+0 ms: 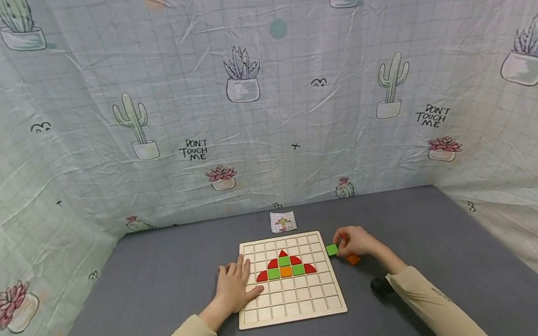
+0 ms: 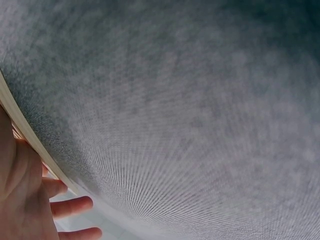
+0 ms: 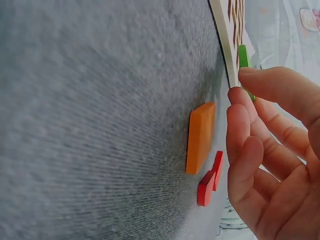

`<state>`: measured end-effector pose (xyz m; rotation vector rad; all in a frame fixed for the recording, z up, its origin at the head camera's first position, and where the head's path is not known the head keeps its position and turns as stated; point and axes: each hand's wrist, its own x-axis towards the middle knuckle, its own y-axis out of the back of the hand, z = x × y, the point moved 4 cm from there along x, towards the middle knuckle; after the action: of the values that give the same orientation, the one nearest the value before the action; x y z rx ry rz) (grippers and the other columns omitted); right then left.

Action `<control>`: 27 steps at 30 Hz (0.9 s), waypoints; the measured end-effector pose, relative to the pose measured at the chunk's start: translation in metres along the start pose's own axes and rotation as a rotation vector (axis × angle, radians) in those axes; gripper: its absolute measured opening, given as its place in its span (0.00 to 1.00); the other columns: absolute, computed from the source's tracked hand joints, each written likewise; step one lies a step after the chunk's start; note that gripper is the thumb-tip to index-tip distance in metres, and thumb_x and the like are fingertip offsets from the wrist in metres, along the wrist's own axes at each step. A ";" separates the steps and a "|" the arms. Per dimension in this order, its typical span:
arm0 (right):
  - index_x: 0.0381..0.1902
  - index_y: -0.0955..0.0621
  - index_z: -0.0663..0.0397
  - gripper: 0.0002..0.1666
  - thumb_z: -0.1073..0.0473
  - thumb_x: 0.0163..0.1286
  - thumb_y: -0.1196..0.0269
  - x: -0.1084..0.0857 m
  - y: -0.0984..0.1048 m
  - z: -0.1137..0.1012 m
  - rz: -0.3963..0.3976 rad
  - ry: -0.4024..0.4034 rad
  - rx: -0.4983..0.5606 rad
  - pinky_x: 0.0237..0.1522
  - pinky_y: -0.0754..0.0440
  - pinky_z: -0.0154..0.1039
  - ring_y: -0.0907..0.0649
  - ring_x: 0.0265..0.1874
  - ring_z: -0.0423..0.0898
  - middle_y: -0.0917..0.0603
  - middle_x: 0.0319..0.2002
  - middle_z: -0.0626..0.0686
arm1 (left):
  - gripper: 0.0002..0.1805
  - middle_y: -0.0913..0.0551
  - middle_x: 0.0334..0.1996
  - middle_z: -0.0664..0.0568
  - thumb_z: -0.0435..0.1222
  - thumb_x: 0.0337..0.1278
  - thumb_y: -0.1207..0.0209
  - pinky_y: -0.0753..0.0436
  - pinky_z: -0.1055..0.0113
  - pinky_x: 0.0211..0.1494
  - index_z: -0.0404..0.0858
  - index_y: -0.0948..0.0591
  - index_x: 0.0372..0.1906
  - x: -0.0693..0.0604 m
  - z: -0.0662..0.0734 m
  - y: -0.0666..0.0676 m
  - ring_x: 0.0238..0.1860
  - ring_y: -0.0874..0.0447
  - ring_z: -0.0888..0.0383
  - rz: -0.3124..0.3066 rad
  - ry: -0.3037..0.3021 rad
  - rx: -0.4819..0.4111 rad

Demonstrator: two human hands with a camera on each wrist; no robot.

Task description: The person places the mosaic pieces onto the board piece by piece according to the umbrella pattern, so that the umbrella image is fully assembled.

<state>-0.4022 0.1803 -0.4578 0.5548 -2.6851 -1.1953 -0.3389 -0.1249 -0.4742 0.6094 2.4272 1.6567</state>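
Observation:
A pale wooden grid board (image 1: 292,310) lies on the grey table. Red, green and orange pieces form a stepped pattern on it, with a red triangle (image 1: 282,253) at the top. My left hand (image 1: 234,285) rests on the board's left edge, its fingers spread. Just off the board's right edge, my right hand (image 1: 359,241) pinches a green square block (image 1: 332,250) between thumb and fingers. Below that hand lies an orange block (image 3: 201,137) on the cloth, with red pieces (image 3: 206,189) beside it. The hand partly hides these pieces in the head view.
Behind the board lies a small printed card (image 1: 276,227) showing a coloured pattern. A black object (image 1: 379,286) sits by the right sleeve, its kind unclear. Cactus-printed cloth (image 1: 261,121) hangs at the back and sides of the table.

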 end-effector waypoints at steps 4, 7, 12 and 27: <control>0.37 0.23 0.64 0.13 0.66 0.52 0.36 -0.006 -0.002 -0.006 -0.012 0.055 0.006 0.23 0.26 0.35 0.23 0.19 0.40 0.17 0.24 0.56 | 0.41 0.35 0.63 0.47 0.66 0.54 0.63 0.34 0.49 0.50 0.40 0.35 0.63 -0.001 0.000 0.000 0.53 0.31 0.50 0.004 0.001 -0.005; 0.38 0.23 0.63 0.13 0.66 0.52 0.36 -0.010 -0.006 -0.010 -0.027 0.067 0.015 0.22 0.27 0.34 0.22 0.18 0.43 0.17 0.23 0.56 | 0.41 0.35 0.63 0.47 0.65 0.54 0.63 0.34 0.49 0.50 0.40 0.35 0.63 -0.001 0.000 0.000 0.53 0.31 0.50 0.006 -0.001 -0.006; 0.37 0.23 0.63 0.13 0.66 0.52 0.36 -0.015 -0.016 -0.020 -0.041 0.083 0.045 0.18 0.28 0.33 0.21 0.17 0.48 0.17 0.22 0.56 | 0.41 0.35 0.63 0.47 0.66 0.54 0.63 0.34 0.49 0.50 0.40 0.35 0.63 0.000 0.000 -0.001 0.53 0.31 0.50 0.007 -0.003 -0.004; 0.36 0.23 0.62 0.13 0.67 0.51 0.37 -0.025 -0.037 -0.058 -0.061 0.112 0.117 0.18 0.28 0.33 0.24 0.14 0.44 0.18 0.23 0.55 | 0.41 0.35 0.63 0.46 0.65 0.54 0.63 0.34 0.49 0.50 0.40 0.35 0.63 0.000 0.000 -0.001 0.53 0.31 0.50 0.009 -0.006 -0.007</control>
<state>-0.3526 0.1279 -0.4461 0.7027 -2.6730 -0.9947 -0.3394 -0.1254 -0.4754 0.6248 2.4166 1.6637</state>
